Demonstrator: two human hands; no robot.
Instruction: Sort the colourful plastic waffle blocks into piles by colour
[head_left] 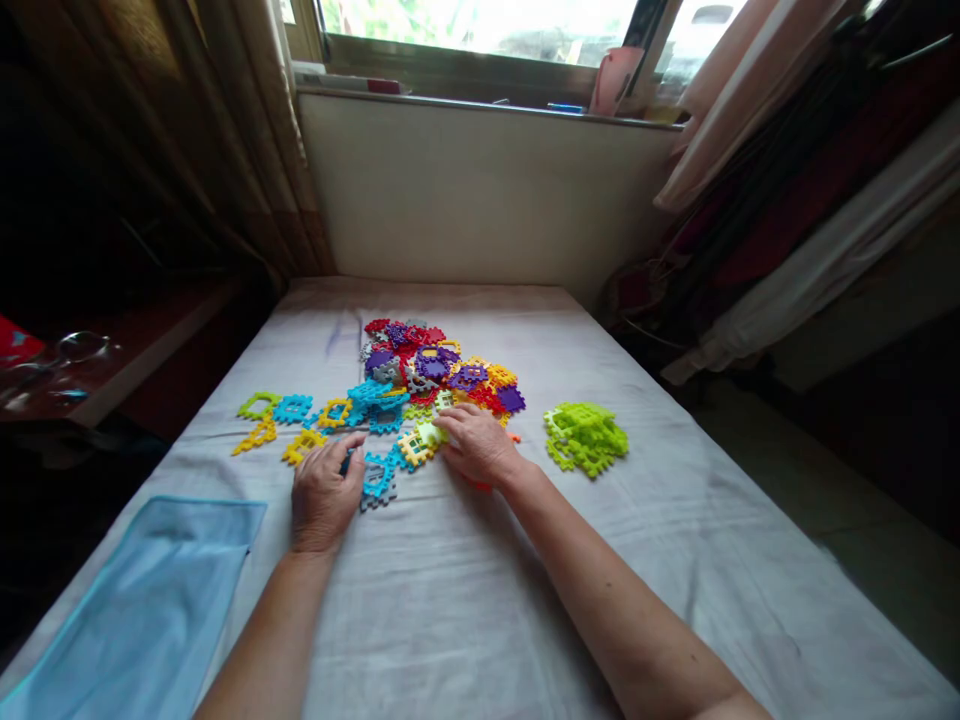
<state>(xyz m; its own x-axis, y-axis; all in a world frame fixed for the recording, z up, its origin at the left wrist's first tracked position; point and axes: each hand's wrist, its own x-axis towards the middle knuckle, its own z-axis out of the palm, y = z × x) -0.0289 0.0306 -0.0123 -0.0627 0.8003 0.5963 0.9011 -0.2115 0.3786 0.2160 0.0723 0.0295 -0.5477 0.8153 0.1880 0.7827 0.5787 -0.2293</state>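
Many flat toothed pieces lie in a mixed pile (409,360) on the cloth-covered table, in red, purple, grey, blue and yellow. My right hand (476,440) is at the pile's near edge, its fingers closed on a pale green piece (431,434) beside a pale yellow one (414,450). To the left, my left hand (328,490) is curled, with a dark bit showing between thumb and fingers. Just right of it lies a blue piece (377,475). A separate heap of lime green pieces (586,438) sits to the right of my right hand.
A light blue cloth bag (150,600) lies at the table's front left. Yellow, blue and green pieces (292,408) are spread left of the pile. A wall (487,190) and window stand behind the table; clothes hang at the right.
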